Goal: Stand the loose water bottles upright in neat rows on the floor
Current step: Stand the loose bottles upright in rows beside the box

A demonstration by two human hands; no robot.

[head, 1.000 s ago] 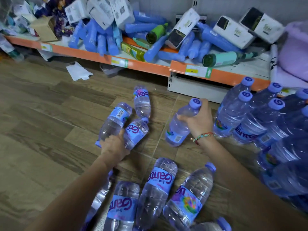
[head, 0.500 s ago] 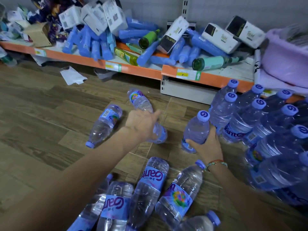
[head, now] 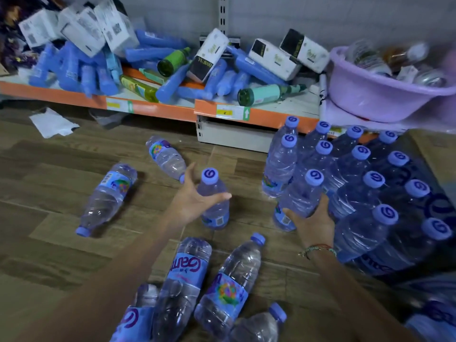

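— Wood-plank floor (head: 49, 188) filled most of the view, didn't it, with the orange-edged shelf (head: 153, 111) running along the wall from ten to one o'clock?

— Yes, and that shelf was heaped with blue tubes (head: 74, 70), white boxes (head: 212, 55) and a few green bottles (head: 172, 61) lying any which way. A lilac basin (head: 370, 95) sat at its two o'clock end.

— Where were the standing water bottles?

— A block of upright bottles (head: 365, 193) stood in rows at three o'clock, purple caps up, touching one another.

— And the loose ones?

— A cluster of lying bottles (head: 185, 280) sat at six o'clock, side by side. Two more lay apart on the floor: one at nine o'clock (head: 108, 196) and one toward eleven o'clock (head: 165, 156).

— What was the right hand (head: 313, 220) doing?

— It gripped a tilted bottle (head: 301, 196) low on its body, fingers curled round it, right against the near-left corner of the upright block. A beaded bracelet (head: 318, 249) circled that wrist.

— And the left hand (head: 195, 196)?

— Near centre, its fingers were spread, with the thumb across the front of an upright bottle (head: 214, 206) standing alone on the floor. I couldn't tell whether the other fingers touched it.
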